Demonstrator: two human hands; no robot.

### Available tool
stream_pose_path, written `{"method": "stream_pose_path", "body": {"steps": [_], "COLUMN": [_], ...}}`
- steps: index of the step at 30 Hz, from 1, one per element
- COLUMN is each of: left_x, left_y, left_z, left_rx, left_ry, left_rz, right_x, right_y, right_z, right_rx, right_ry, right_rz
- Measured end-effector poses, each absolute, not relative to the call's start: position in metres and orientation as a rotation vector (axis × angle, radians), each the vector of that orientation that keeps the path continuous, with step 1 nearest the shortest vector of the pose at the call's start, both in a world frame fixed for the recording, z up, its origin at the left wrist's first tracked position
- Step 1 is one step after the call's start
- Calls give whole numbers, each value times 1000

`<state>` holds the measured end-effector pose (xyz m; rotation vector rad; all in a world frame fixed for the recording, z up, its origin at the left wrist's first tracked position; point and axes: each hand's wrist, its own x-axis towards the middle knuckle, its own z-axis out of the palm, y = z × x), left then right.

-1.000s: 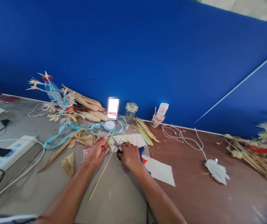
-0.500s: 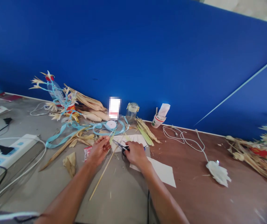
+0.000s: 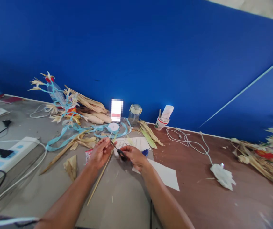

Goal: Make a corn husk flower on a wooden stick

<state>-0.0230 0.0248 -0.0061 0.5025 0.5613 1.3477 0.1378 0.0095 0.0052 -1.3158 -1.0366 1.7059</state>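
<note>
My left hand [image 3: 101, 154] is closed in a pinch at the middle of the table, on a thin pale-green strip of corn husk [image 3: 114, 137]; its lower part is hidden by the fingers. My right hand [image 3: 134, 156] grips dark-handled scissors [image 3: 121, 155], whose blades point up and left to the left fingertips. The blades look close together. Under the hands a thin straw-coloured stick [image 3: 97, 185] lies slanting on the grey table. Behind them is a white sheet [image 3: 137, 143] with thin scraps on it, and a blue object [image 3: 146, 152] sits just past my right hand.
Blue ribbon [image 3: 60, 143] with a white spool [image 3: 113, 127] and dried husks [image 3: 90, 108] lie behind. A glass jar [image 3: 134, 116] and a paper cup [image 3: 161, 123] stand by the blue partition. At left is a power strip [image 3: 12, 159]; a white card [image 3: 166, 176] lies at right.
My right hand has turned, and the scissors have shifted left and swung up toward the left fingers. The blades were apart before and now look closer together. The stick's near end has moved slightly left.
</note>
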Motion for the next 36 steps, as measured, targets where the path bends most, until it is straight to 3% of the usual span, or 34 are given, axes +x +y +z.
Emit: {"method": "stream_pose_path", "body": {"steps": [14,26,36], "left_x": [-20,-22,-24], "left_y": [25,28,27], "left_z": [-7,-10,-15], "left_rx": [441,586,843], "left_ry": [614,854,1065], "left_rz": [1433,1485,1530], "right_x": [109,116,131], "right_y": [-11,-2,-4], "right_z": [-9,-10,-8], "right_rx": [-1221,-1141,-1004], "right_ry": [-978,-849,-1210], "right_rz": [1948,1579,1616]}}
